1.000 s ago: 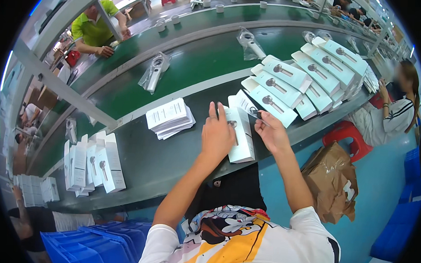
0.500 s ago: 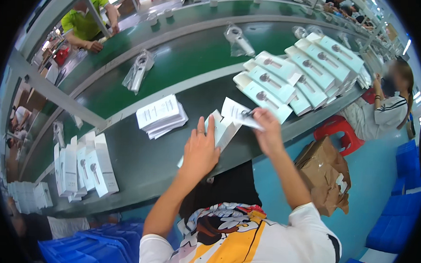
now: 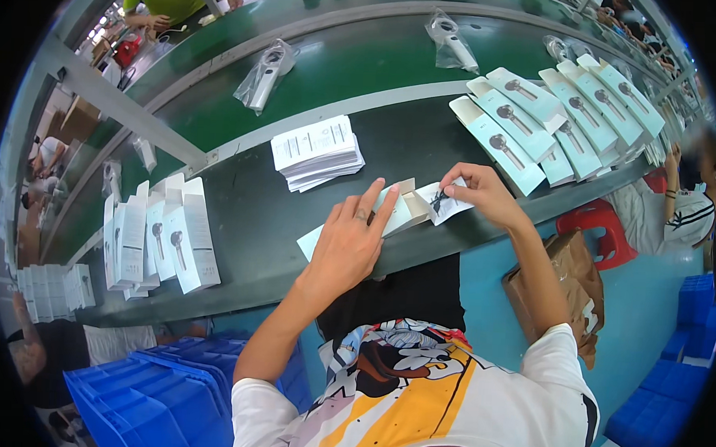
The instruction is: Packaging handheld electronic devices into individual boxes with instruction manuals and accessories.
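A slim white carton (image 3: pixel 402 217) lies on the dark bench in front of me, its flaps open at the right end. My left hand (image 3: pixel 348 237) grips it from above, the fingers stretched along its length and covering the middle. My right hand (image 3: pixel 485 195) pinches a white paper leaflet (image 3: pixel 458 209) at the open end; part of the leaflet is at the flaps. Something thin and black, like a small coiled cable (image 3: pixel 438 199), shows against the leaflet. Whether any of it is inside the carton cannot be told.
Beyond my left hand sits a leaflet stack (image 3: pixel 317 153). Opened cartons stand at left (image 3: pixel 185 237), and pale green cartons (image 3: pixel 503 142) are piled at right. Bagged handheld devices (image 3: pixel 266 77) lie on the green conveyor (image 3: pixel 340 65). Blue crates (image 3: pixel 155 390) are below left; co-workers sit nearby.
My right hand has lowered the leaflet to the carton's open end and turned it. The view has shifted, so the bench's contents appear displaced. My left hand stays on the carton.
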{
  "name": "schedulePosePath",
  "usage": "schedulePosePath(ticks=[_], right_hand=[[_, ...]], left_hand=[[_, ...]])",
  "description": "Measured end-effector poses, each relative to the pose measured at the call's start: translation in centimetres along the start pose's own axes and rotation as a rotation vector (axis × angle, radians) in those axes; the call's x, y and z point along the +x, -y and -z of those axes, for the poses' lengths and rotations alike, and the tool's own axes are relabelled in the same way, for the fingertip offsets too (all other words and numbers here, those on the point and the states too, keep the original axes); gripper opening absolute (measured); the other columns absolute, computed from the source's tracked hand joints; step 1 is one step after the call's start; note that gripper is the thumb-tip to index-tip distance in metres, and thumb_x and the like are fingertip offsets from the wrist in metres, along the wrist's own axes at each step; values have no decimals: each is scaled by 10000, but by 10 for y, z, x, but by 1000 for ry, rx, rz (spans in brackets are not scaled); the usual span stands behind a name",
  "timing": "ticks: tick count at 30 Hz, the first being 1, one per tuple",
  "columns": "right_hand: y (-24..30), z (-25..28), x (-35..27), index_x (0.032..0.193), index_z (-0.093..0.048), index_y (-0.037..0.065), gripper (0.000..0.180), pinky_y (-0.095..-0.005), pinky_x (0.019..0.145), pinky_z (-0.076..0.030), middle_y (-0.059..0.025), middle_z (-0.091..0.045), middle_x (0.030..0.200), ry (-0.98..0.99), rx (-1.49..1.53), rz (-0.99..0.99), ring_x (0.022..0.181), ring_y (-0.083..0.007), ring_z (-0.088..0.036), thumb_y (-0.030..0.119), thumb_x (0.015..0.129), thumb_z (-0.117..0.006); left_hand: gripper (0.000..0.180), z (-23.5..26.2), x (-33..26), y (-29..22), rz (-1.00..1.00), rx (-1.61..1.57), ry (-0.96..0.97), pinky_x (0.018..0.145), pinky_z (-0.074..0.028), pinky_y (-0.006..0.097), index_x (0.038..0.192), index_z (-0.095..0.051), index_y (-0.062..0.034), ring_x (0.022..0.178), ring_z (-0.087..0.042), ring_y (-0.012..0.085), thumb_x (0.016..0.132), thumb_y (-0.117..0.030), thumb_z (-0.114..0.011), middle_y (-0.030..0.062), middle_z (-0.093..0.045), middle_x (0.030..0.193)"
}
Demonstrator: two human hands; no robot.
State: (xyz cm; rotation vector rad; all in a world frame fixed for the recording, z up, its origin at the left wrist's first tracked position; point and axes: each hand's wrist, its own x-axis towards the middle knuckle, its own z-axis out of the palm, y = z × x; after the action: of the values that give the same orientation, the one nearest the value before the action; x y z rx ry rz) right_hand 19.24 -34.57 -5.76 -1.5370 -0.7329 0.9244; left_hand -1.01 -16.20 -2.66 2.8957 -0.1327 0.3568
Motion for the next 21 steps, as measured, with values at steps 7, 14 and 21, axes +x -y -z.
schedulePosePath(ticks=[7, 14, 21], right_hand=[[8, -7, -6, 921, -643, 12, 73, -206, 703, -428, 0, -631, 857, -139, -159, 35, 780, -46, -552, 67, 876, -627], [27, -19, -18, 926, -632, -25, 85, -240, 740, -444, -69, -638, 893, -275, -525, 376, 831, -131, -586, -8, 844, -616], [20, -16, -21, 917, -629, -31, 90, -262, 771, -462, -91, -637, 907, -272, -529, 455, 843, -169, -606, -36, 830, -608]], left_hand=[[772, 5, -4, 11, -66, -61, 51, 873, -438, 388, 1423, -360, -17, 973, -529, 315, 726, -44, -690, 215, -406, 1402], [785, 6, -3, 13, -51, -117, 82, 862, -458, 405, 1435, -341, -32, 956, -538, 325, 731, -33, -689, 223, -362, 1438], [769, 8, -4, 9, -53, -113, 91, 875, -461, 409, 1443, -341, -57, 959, -545, 328, 749, -16, -671, 229, -350, 1446]])
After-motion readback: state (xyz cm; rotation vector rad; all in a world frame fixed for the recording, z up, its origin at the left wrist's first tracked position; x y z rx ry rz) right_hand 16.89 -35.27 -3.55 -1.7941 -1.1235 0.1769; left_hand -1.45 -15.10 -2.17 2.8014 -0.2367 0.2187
